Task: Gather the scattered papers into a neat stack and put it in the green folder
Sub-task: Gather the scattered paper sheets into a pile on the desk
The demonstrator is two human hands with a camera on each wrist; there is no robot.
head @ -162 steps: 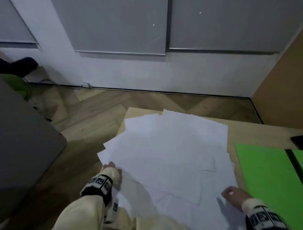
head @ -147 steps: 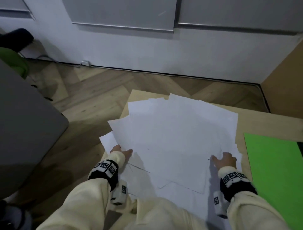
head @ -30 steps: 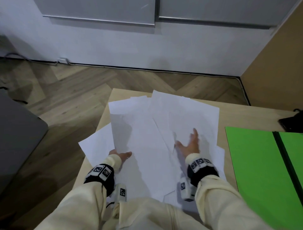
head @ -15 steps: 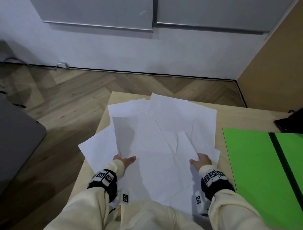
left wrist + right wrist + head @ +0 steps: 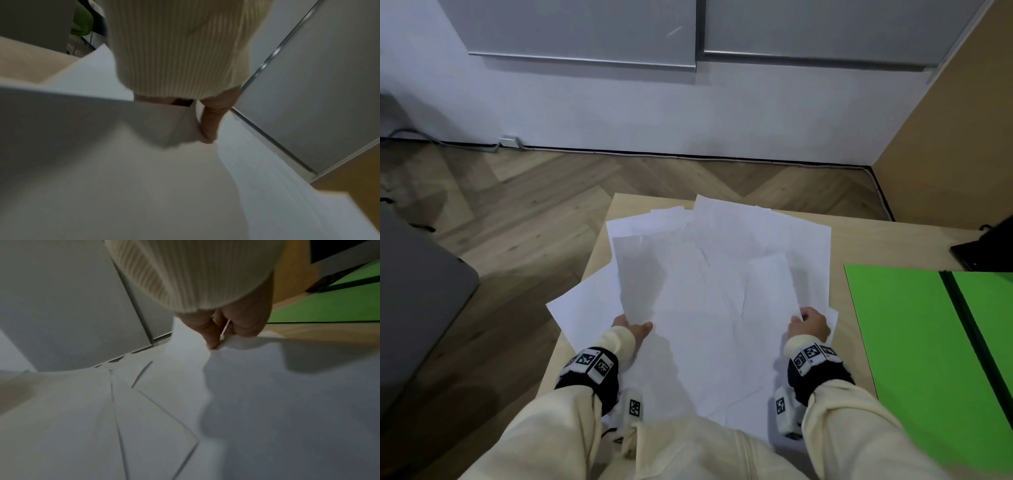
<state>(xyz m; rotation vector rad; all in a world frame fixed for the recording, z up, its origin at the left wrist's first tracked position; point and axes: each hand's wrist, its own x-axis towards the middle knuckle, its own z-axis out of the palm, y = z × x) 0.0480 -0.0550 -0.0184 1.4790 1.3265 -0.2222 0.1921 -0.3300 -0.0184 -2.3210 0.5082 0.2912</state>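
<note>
Several white papers (image 5: 709,301) lie fanned and overlapping on the left half of a light wooden table (image 5: 876,240). My left hand (image 5: 631,327) holds the left edge of the sheets, thumb on top and fingers hidden under the lifted paper (image 5: 82,129). My right hand (image 5: 810,322) pinches the right edge of the papers (image 5: 267,386), thumb and fingers (image 5: 244,327) curled round a sheet. The green folder (image 5: 914,342) lies open and flat to the right, with a dark spine; its green face (image 5: 329,308) shows in the right wrist view.
A dark flat object (image 5: 983,250) sits at the table's far right edge. One sheet (image 5: 582,308) overhangs the table's left edge above the herringbone floor (image 5: 517,212). A grey surface (image 5: 414,291) stands at the left. A white wall (image 5: 654,102) lies beyond.
My right hand drew back from the middle of the sheets to their right edge and closed on it. My left hand lifted the left sheets slightly. The papers are bunched closer together.
</note>
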